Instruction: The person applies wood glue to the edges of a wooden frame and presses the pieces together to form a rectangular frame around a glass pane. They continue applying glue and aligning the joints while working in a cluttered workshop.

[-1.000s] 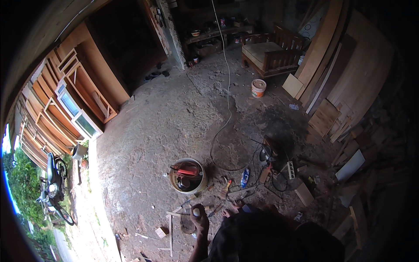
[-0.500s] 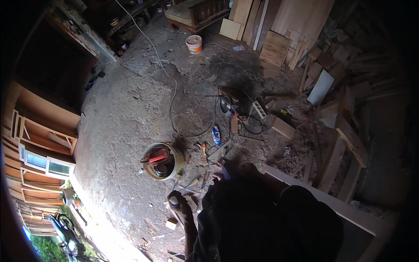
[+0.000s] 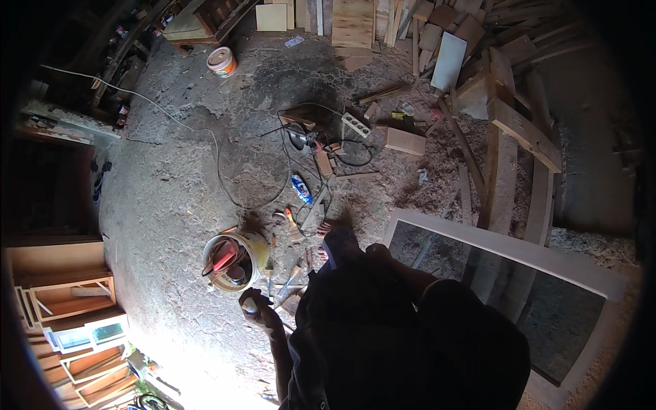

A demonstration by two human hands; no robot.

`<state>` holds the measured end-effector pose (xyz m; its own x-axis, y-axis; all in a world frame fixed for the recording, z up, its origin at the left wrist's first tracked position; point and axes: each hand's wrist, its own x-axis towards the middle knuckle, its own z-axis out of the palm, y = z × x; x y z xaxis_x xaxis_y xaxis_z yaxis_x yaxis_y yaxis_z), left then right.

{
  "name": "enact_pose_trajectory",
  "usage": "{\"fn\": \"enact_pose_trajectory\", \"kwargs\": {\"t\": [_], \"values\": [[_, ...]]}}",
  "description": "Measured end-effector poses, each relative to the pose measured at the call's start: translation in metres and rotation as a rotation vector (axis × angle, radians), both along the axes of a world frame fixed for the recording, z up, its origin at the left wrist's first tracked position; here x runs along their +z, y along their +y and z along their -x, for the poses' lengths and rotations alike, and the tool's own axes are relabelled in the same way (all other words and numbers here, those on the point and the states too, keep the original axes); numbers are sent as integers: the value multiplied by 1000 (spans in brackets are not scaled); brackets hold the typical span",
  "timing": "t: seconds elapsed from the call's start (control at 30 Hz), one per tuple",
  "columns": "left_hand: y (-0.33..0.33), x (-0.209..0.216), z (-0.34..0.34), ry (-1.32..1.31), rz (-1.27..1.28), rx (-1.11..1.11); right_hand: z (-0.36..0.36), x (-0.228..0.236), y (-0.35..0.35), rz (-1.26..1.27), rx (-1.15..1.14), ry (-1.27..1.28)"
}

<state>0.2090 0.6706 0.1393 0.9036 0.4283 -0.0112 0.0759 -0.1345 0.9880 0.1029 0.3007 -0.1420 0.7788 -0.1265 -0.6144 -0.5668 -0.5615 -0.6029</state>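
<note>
My left hand (image 3: 264, 310) is out over the floor beside the bucket, fingers curled around a small pale rounded object (image 3: 250, 305) whose kind I cannot make out. My right hand (image 3: 380, 255) is closed in dim light beside the near corner of a white-framed panel (image 3: 465, 239); whether it holds anything is hidden. Just beyond my left hand stands a bucket (image 3: 258, 251) with a red tool (image 3: 223, 255) and cord inside. Close to it lie a paintbrush (image 3: 293, 225) and a chisel-like tool (image 3: 287, 283). My feet show below my dark clothing.
An angle grinder-like power tool (image 3: 298, 137) lies among cords near a power strip (image 3: 355, 125). A blue-white packet (image 3: 301, 189) and wood block (image 3: 404, 141) rest on the floor. A wooden trestle (image 3: 523, 133) stands right, a lidded tub (image 3: 221, 62) far left. Boards (image 3: 352, 24) lean behind.
My view has turned, so the bucket and floor items sit further left in the picture. More of the white-framed panel shows. Both hands keep much the same pose.
</note>
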Motion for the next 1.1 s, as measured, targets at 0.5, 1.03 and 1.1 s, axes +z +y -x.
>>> {"fn": "enact_pose_trajectory", "kwargs": {"t": [0.5, 1.03, 1.1], "values": [[-50, 1, -13, 59, 166, -1, -1, 10, -59, 69, -89, 91], [-96, 0, -65, -3, 144, 298, -197, 32, -184, 373, 826, -583], [-99, 2, -61, 31, 153, 347, -227, 46, -193, 25, 500, -338]]}}
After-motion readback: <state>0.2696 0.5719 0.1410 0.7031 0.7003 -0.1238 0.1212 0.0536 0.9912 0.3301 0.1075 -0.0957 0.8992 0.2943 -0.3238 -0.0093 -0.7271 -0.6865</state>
